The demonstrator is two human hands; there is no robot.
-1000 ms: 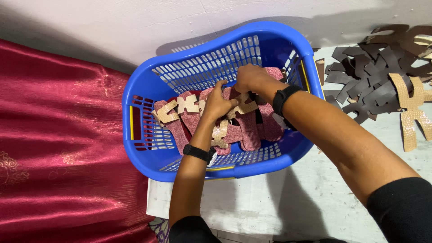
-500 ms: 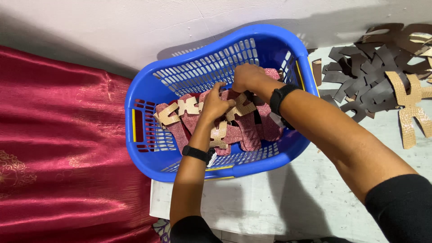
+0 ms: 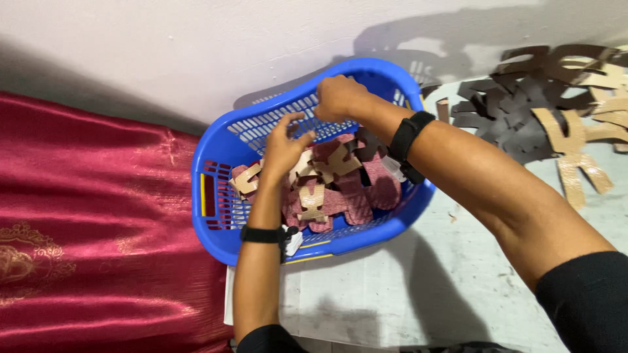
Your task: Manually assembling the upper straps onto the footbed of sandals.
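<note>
A blue plastic basket stands on the floor and holds several maroon and tan cut-out pieces. My left hand hovers just above those pieces with its fingers apart and nothing in it. My right hand is higher, near the basket's far rim, with the fingers curled in; I see nothing in its grip. Both wrists wear black bands.
A red satin cloth with gold embroidery covers the floor on the left. A heap of dark brown and tan cut-outs lies at the right by the pale wall. White paper lies under the basket's near side.
Both hands have lifted out of the pieces in the basket. The right hand rose toward the far rim. The view has shifted, so the basket sits lower and further right.
</note>
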